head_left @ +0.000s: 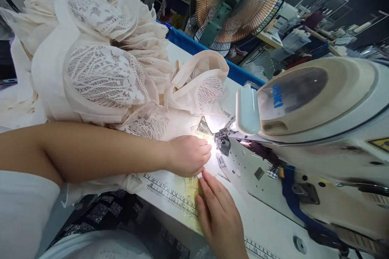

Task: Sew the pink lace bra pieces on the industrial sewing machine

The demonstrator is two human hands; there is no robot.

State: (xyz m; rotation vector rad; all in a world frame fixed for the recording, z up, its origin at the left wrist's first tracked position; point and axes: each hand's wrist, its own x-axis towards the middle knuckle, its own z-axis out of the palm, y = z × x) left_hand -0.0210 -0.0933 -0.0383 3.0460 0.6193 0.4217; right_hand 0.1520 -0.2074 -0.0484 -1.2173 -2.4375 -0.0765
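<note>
My left hand (189,156) lies closed on cream fabric (179,125) beside the lit needle area of a sewing machine (319,101). Its fingers curl down, hiding most of what they grip. My right hand (221,212) is just below, its fingers stretched out and its thumb apart. The right index fingertip meets the left fingertips at a thin pale edge of the cloth. Under my left forearm the cream lace-cupped garment (148,123) spreads leftward. The presser foot (223,143) stands right of my left fingers.
A tall heap of cream bras with lace cups (103,75) fills the table's left side. One more lace cup (209,91) lies behind the needle. A ruler strip (168,196) runs along the front edge, with yellowed tape (191,190). Behind stands a caged fan (243,4).
</note>
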